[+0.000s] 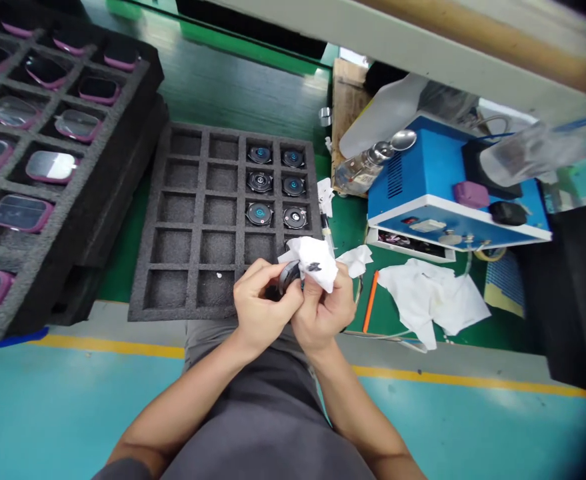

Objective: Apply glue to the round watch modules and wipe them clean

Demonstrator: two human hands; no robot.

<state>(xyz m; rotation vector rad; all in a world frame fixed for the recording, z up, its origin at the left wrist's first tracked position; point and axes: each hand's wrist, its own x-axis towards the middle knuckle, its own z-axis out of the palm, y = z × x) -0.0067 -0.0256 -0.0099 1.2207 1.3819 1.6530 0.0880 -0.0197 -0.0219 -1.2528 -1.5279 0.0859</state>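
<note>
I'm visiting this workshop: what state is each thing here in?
Left hand, gripping the round part.
Round part, dark, tilted between the hands.
Right hand, pinching the cloth against it.
Cloth, white, crumpled, smudged dark.
Tray, foam, holding discs in its right columns.
Discs, lying flat, blue centres.
Cloth pile, white, crumpled.

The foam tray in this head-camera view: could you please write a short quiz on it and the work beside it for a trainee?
1. True or false: the grey foam tray holds its round blue-centred parts only in the two columns on the view's right.
2. What white item lies against the round dark part?
3. Which is nearer the orange pen: the left hand or the right hand?

Key: 1. True. 2. A white wipe. 3. The right hand.
</note>
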